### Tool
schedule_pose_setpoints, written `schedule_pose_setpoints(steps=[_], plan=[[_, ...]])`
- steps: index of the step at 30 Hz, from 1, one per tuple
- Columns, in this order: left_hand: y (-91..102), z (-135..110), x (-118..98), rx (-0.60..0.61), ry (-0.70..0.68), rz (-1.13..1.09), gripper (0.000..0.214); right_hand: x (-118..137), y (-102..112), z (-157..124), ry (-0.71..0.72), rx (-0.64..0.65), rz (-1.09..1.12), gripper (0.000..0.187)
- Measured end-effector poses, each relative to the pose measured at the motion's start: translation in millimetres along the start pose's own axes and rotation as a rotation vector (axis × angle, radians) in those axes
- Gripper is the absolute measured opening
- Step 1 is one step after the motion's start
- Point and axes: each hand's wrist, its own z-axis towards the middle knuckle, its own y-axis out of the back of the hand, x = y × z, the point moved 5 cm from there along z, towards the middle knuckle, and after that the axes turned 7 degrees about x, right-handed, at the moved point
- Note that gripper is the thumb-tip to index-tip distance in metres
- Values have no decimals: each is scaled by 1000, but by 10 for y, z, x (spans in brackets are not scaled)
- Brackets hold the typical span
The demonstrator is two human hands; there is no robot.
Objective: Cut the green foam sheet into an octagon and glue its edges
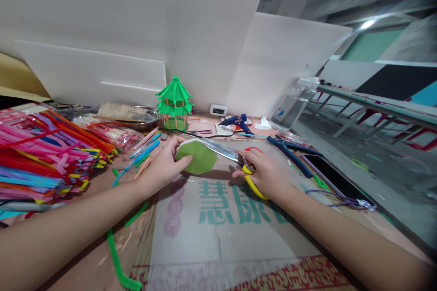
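Observation:
My left hand point(170, 159) pinches a flat green many-sided piece point(197, 157) by its left edge, thumb on the front face. A white layer shows along the piece's upper rim. In my right hand point(262, 170) is a pair of scissors point(253, 182) with yellow handles, fingers through the loops. The scissors' metal blades point left and lie along the piece's upper right edge; I cannot tell whether they are cutting into it. Behind my left hand stands a small green pagoda model point(175, 104) with a tiered roof, on a green base.
Bundles of coloured pipe cleaners point(44, 154) fill the left side. A blue glue gun point(235, 122), a small digital clock point(218, 110) and a clear water jug point(293, 104) stand at the back. Blue-handled pliers point(290, 152) and a phone point(336, 179) lie right. A printed sheet point(218, 245) covers the front.

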Motion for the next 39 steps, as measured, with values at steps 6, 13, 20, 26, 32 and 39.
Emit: schedule_pose_setpoints(steps=[6,13,20,26,32,39], plan=[[-21,-14,-30,26,11,62,43,35,19,-7,-20,0,-65,51],[6,-16,-36,-25,-68,112,32,25,3,-18,2,-6,-61,49],[0,-20,-79,-5,-85,138,28,26,7,-22,-3,15,-93,52],[4,-26,-55,-18,-84,162,30,45,24,-13,-16,28,-87,48],[-2,-24,-69,-4,-78,153,27,45,28,-10,-5,28,-57,50],[1,-17,-41,1,-76,144,32,46,21,-16,-17,38,-30,45]])
